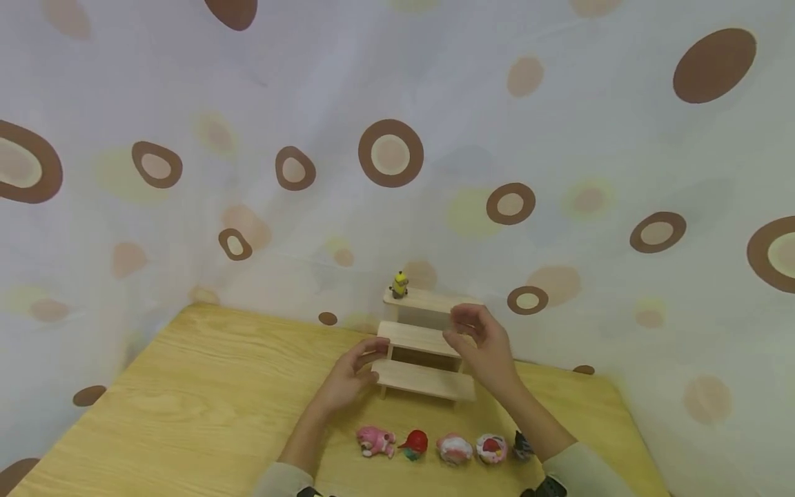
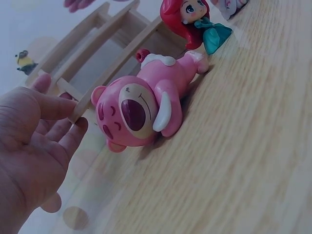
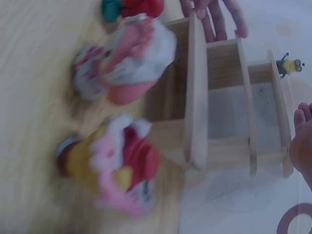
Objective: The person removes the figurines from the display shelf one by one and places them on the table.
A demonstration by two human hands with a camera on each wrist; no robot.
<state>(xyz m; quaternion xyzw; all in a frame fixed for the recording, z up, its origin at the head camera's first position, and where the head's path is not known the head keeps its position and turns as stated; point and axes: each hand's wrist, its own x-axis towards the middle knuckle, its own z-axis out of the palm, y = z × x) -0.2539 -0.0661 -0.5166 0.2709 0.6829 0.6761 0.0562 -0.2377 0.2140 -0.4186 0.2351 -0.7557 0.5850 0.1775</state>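
A three-step wooden display shelf (image 1: 425, 378) stands near the back of the table. My left hand (image 1: 348, 378) holds its left end; in the left wrist view the thumb and a fingertip meet around the lowest board's end. My right hand (image 1: 487, 348), fingers loosely bent and holding nothing, hovers by the shelf's right end, overlapping the upper boards in the head view. A yellow minion figurine (image 1: 399, 285) stands at the left of the top board. In front lie a pink bear figurine (image 2: 146, 105) and a red-haired mermaid figurine (image 2: 195, 22).
Right of the mermaid, in a row along the front, are a pink-and-white figurine (image 1: 455, 449), another with a red top (image 1: 491, 449) and a dark one (image 1: 522, 446) partly behind my right forearm. A dotted cloth (image 1: 348, 228) hangs behind the wooden table (image 1: 205, 414).
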